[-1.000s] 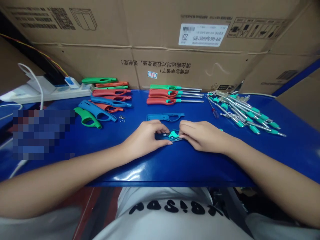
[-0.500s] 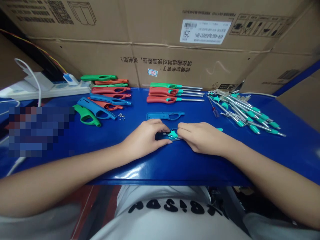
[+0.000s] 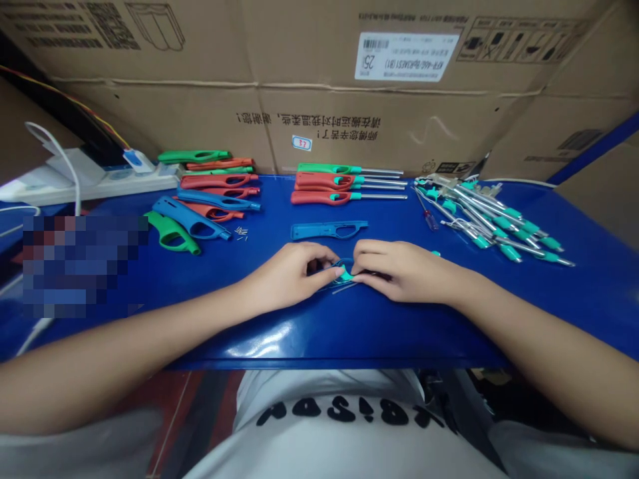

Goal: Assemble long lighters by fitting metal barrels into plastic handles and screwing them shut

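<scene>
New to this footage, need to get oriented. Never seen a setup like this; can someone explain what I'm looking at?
There is no machine: a person works bare-handed, seen from one head-worn camera looking forward and down. Each grip is simply a hand. The left grip holds a blue shell, mostly hidden; the right grip appears to pinch a teal part in it.

On the blue table, at left, are coloured handles and small metal pins. Mid-table are handles with metal tubes and, nearer, a loose blue half. At right are a screwdriver and a heap of metal tubes with teal fittings. Cardboard stands behind.
</scene>
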A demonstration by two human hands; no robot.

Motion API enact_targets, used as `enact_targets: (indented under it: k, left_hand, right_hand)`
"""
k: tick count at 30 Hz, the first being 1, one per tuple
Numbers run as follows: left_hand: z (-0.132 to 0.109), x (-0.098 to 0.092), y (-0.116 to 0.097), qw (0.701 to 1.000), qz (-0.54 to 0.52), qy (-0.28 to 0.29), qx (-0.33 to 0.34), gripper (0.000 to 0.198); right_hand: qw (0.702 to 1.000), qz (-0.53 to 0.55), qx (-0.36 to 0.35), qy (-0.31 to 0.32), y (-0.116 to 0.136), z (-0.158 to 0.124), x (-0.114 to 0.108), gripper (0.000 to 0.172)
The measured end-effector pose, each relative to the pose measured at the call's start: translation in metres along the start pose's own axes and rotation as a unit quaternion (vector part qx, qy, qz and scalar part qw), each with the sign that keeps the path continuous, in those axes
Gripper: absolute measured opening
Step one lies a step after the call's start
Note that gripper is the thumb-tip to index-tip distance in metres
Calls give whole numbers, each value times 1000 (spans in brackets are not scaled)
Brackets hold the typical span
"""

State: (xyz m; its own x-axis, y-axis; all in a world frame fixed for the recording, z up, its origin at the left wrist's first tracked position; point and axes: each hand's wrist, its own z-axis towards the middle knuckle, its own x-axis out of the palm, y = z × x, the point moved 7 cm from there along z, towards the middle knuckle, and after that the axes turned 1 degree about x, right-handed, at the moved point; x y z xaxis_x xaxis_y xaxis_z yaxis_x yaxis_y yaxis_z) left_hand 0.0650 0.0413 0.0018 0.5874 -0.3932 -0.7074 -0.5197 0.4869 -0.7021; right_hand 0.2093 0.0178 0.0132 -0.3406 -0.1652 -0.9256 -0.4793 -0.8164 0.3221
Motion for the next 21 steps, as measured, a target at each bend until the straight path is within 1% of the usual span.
enact_targets:
  k: [2, 5, 8, 11, 13, 15, 17, 19, 21]
  left_hand:
    - [-1, 1, -1, 1000, -6, -5, 9, 20]
    - [-3, 0, -3, 999, -28, -22, 19, 18]
    - [-3, -1, -6, 998, -34, -35, 31, 15]
    - [-4, -4, -10, 997, -22, -46, 50, 14]
    - [-4, -4, -11, 997, -12, -51, 58, 14]
    - [-5, -4, -11, 996, -5, -55, 65, 15]
    - [-5, -4, -11, 996, -2, -60, 73, 16]
    - [-5, -4, -10, 995, 0, -65, 80, 18]
    - [-4, -4, -8, 995, 1, -68, 79, 19]
  right_hand:
    - [997, 78, 19, -19, -5, 1, -3, 7]
    - [987, 142, 65, -29, -11, 2, -5, 22]
    - [985, 150, 86, -16, -12, 1, -8, 36]
    - [991, 108, 83, -9, -13, -4, -17, 43]
    - [994, 68, 87, -8, -17, -8, -24, 38]
    - [995, 55, 81, 9, -22, -10, -27, 28]
    - [995, 69, 67, 36, -25, -11, -25, 19]
    - [993, 81, 67, 52, -28, -10, -21, 16]
    - [992, 79, 80, 56, -30, -9, -19, 13]
